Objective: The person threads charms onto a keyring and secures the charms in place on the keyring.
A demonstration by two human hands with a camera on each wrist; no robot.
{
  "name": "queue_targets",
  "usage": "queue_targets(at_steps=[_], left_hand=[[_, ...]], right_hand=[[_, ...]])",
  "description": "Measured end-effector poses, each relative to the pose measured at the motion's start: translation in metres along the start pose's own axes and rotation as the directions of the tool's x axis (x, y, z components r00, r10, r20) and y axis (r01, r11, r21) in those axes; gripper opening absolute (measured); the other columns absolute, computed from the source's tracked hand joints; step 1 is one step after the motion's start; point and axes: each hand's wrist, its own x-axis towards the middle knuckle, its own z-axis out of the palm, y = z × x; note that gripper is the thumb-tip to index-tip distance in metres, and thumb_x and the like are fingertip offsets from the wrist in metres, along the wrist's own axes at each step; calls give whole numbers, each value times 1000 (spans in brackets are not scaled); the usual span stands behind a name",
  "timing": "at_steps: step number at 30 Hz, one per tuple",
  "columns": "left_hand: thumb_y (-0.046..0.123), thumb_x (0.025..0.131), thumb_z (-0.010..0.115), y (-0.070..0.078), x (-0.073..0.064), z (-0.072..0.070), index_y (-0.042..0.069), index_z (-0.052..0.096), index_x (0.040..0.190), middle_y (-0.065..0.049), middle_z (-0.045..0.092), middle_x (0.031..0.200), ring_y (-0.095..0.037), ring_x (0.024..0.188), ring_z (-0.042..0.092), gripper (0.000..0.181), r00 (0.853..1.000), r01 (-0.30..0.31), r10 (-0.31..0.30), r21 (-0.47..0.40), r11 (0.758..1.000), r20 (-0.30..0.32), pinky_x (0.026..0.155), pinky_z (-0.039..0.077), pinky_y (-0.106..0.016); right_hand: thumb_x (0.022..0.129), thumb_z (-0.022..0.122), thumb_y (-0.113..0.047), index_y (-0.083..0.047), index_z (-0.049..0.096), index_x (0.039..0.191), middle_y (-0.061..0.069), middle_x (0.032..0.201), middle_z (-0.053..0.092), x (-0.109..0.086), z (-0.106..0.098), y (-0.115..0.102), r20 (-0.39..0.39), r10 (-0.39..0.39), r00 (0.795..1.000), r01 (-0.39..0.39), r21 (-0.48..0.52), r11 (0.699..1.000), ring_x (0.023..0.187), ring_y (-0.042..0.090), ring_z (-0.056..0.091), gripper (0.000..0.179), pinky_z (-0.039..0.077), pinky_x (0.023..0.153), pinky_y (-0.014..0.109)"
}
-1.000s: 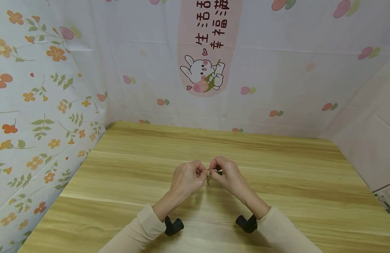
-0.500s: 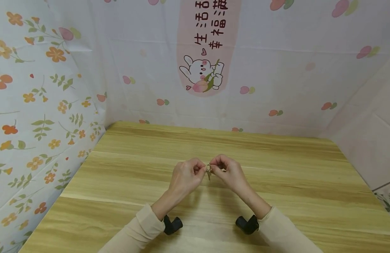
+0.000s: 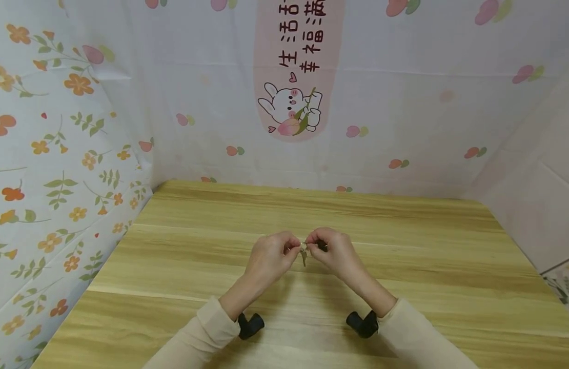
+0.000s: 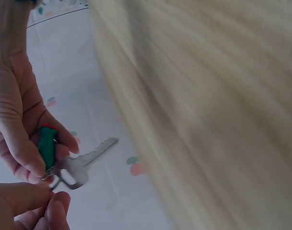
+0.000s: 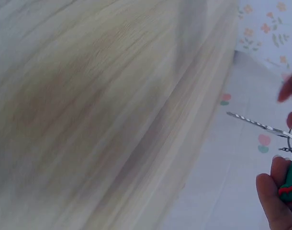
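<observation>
Above the wooden table, both hands meet at a key ring (image 4: 55, 184). My left hand (image 3: 269, 255) pinches the ring between thumb and fingertips, at the bottom of the left wrist view. A single silver key (image 4: 81, 167) hangs from the ring, its toothed blade pointing away from the fingers; from the head it shows as a small key (image 3: 304, 258) between the hands. My right hand (image 3: 334, 252) holds a green charm (image 4: 47, 147) with a red end, joined to the ring by a short chain (image 5: 286, 149). Part of this charm lies hidden behind the right fingers.
The wood-grain table (image 3: 174, 266) spreads beneath both arms. Patterned cloth (image 3: 210, 102) hangs behind it, with floral cloth (image 3: 58, 169) at the left. A black wrist mount (image 3: 251, 326) sits under the left wrist, and another black mount (image 3: 362, 324) under the right.
The head view has shifted slightly. Both hands keep close together, the right one rising a little and then dropping back. Between them, the ring and key have turned and swung slightly.
</observation>
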Motion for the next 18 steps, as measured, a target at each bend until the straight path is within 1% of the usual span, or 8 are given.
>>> queue_targets(at_steps=[2,4,6,8,12,14,18], left_hand=[[10,81,72,1,2,0,8,70,80,0,70,75,-8,59,62,3,999,-53,52,88,995,9,51,42,-14],[10,80,73,3,3,0,10,70,79,1,70,75,-8,58,61,3,996,-88,87,156,984,13,49,41,-14],[9,80,73,4,4,1,11,70,77,1,69,73,-7,55,59,5,995,-104,103,190,976,15,47,39,-13],[8,79,73,4,5,2,12,69,75,2,68,70,-5,53,56,6,994,-108,107,201,974,13,46,37,-13],[6,79,72,3,5,3,11,68,73,2,67,67,-4,50,52,9,995,-101,102,160,982,3,46,36,-13],[6,79,73,2,4,4,10,68,73,1,67,67,-4,50,52,9,996,-89,90,122,989,-2,46,36,-13],[6,79,72,1,3,4,9,69,74,0,68,67,-5,52,56,7,998,-53,54,28,998,-18,48,40,-13]], right_hand=[[82,66,4,-8,67,79,2,77,64,0,1,-1,-7,-42,999,41,-89,995,65,5,54,12,47,56,18],[81,67,4,-8,67,77,2,77,63,1,1,-4,-8,-68,998,66,-150,986,64,6,53,13,46,55,18],[80,68,4,-8,67,76,2,77,63,1,1,-5,-5,-71,997,69,-180,981,63,7,53,13,45,54,18],[80,69,3,-8,68,77,3,77,64,1,0,-5,5,-65,998,65,-187,980,64,8,54,12,45,55,18],[82,69,-1,-6,69,81,3,80,65,0,-2,-4,47,-31,998,39,-173,984,66,9,57,5,46,57,18],[82,70,-4,-5,69,82,3,81,65,-1,-3,-2,62,-15,998,25,-163,986,68,9,58,1,47,58,18],[83,70,-6,-3,69,84,3,81,65,-3,-6,1,68,-5,998,13,-125,992,68,8,58,3,47,58,18]])
